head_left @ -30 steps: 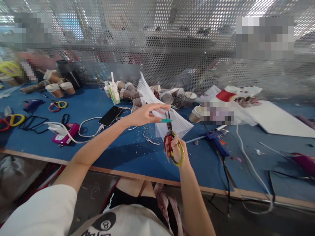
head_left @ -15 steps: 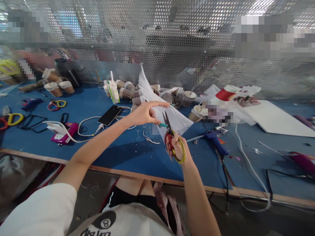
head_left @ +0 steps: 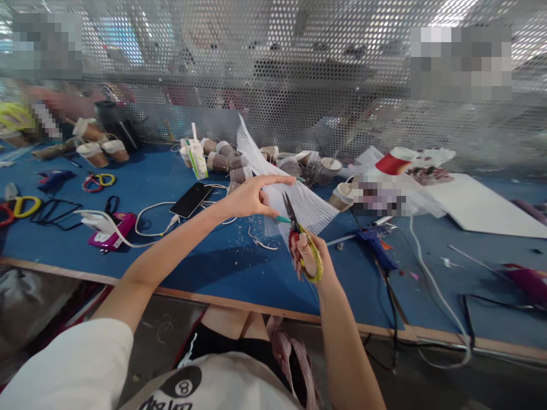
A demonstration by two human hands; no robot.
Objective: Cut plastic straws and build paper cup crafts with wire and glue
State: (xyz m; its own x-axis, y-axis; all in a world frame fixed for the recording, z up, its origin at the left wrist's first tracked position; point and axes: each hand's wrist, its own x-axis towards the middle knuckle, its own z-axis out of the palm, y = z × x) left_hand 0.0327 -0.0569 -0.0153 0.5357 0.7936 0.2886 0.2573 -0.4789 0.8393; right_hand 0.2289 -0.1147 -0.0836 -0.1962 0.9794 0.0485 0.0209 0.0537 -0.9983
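Note:
My left hand point(head_left: 252, 196) pinches a white ribbed sheet point(head_left: 294, 199) and holds it up above the blue table point(head_left: 222, 267). The sheet fans out to a point toward the mesh wall. My right hand point(head_left: 311, 259) grips scissors point(head_left: 301, 245) with red and yellow handles. Their dark blades point up and touch the sheet's lower edge just right of my left thumb. I cannot tell how far the blades are parted.
Paper cups point(head_left: 222, 159) and a small carton point(head_left: 197, 158) crowd the back of the table. A phone point(head_left: 192, 200) on a white cable lies to the left, a blue glue gun point(head_left: 376, 245) with a black cord to the right. More scissors point(head_left: 19, 208) lie far left.
The scissors rose and tilted into the sheet's lower edge. My left hand closed from a flat spread into a pinch on the sheet and dropped slightly.

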